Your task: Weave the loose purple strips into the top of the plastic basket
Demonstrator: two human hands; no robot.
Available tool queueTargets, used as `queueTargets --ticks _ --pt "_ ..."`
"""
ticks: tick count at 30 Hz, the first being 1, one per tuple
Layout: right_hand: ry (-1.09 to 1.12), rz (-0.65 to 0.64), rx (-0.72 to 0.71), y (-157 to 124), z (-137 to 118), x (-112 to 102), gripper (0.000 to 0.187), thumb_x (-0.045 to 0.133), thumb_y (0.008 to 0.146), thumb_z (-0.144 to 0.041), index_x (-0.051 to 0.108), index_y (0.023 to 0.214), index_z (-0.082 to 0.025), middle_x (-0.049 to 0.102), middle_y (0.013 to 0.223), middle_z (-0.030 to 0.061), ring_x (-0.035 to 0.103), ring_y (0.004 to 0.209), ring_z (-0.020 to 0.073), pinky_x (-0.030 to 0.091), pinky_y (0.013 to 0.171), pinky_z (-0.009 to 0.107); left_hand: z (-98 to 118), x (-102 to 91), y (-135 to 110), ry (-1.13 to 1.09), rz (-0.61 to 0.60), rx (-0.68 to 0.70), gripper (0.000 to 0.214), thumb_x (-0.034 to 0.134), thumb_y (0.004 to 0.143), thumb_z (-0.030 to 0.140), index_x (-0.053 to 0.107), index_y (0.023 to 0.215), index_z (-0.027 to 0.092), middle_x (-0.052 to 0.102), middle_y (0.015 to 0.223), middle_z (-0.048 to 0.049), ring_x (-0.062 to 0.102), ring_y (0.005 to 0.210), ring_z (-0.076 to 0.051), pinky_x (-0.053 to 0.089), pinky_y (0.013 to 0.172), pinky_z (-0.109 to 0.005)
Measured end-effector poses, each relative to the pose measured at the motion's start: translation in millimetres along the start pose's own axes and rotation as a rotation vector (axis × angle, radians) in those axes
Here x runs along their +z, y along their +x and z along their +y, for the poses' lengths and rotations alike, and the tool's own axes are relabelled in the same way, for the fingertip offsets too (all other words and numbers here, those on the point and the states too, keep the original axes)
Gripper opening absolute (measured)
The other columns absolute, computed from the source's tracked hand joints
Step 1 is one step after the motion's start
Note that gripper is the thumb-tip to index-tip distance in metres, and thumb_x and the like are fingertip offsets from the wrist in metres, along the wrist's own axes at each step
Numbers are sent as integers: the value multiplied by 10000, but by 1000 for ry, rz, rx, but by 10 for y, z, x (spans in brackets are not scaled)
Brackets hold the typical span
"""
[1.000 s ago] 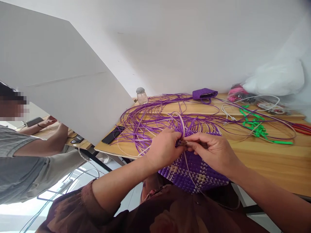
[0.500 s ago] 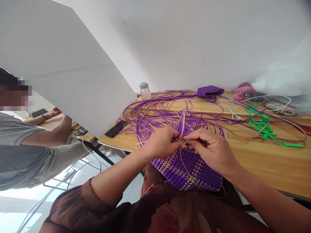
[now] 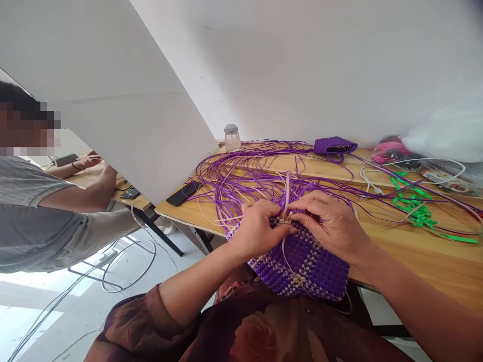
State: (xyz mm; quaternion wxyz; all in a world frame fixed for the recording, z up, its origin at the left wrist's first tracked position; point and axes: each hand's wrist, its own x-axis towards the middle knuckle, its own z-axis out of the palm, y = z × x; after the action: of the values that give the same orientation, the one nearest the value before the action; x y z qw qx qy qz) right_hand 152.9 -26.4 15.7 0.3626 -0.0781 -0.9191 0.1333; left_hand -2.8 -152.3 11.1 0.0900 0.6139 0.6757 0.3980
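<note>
1. Right at the near edge of the counter [image 3: 407,261], close against me, I've got the purple-and-beige woven basket [image 3: 298,266], patterned side facing me.
2. Left grip [image 3: 260,229] is closed on its upper edge, thumb on the near side, fingers round the back.
3. Right grip [image 3: 328,223] has thumb and forefinger close together, just beside the pale strip [image 3: 287,188] standing up from the edge. Fair warning: it's tiny and crowded there, so I can't tell if that strip is actually pinched.
4. A thin pale strand [image 3: 287,259] loops down the front of the weave.
5. Loose purple and beige strands [image 3: 222,173] fan out behind, over the counter, with a black phone [image 3: 183,193] beside them on the left.
6. Further back: a jar [image 3: 231,140] with a grey lid and a smaller purple woven piece [image 3: 335,146].
7. Off right, a white cable [image 3: 372,186] and a tangle of green strips [image 3: 417,208].
8. Far left, someone in a grey sleeve [image 3: 30,183] sits beyond the white panel [image 3: 132,100].
</note>
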Motion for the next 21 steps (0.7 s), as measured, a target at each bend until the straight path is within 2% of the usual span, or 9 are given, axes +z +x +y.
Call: queueTargets --ticks 6,8,12,15,18,21 --pt "-239 11 -214 -23 38 -148 191 557 915 -122 723 953 -208 705 980 84 630 995 252 509 903 409 10 -7 10 -64 15 -76 185 760 767 367 680 727 205 685 772 19 614 866 -182 408 814 -322" --pt "-252 -46 -280 -51 -19 -222 229 526 910 -88 715 951 -212 717 965 74 633 991 251 497 916 416 12 -1 21 -86 9 -112 170 760 758 361 692 734 208 696 783 18 617 851 -179 418 800 -316" --pt "-222 -241 -359 -11 -177 -312 269 462 923 -78 705 922 -194 714 921 73 645 886 220 517 824 361 18 26 34 -78 -19 -129 154 726 771 359 708 745 208 695 780 10 611 803 -168 432 774 -303" --pt "-144 -301 -285 175 -210 -300 240 489 939 -128 714 896 -199 716 922 62 653 858 194 507 768 314 11 44 30 -33 -21 -71 204 714 781 383 689 702 197 655 721 0 589 788 -170 426 753 -296" --pt "-2 -304 -102 360 -140 -253 157 590 901 -159 728 870 -226 730 873 5 665 813 155 482 744 274 -25 43 17 -90 -5 -43 221 756 760 393 687 704 191 634 696 11 569 759 -159 422 743 -290" --pt "77 -265 92 380 -49 -199 151 595 894 -171 728 873 -241 736 821 -29 664 751 135 466 706 262 -65 29 5 -151 -6 -35 199 779 753 383 706 741 198 666 746 14 586 792 -162 434 782 -293"
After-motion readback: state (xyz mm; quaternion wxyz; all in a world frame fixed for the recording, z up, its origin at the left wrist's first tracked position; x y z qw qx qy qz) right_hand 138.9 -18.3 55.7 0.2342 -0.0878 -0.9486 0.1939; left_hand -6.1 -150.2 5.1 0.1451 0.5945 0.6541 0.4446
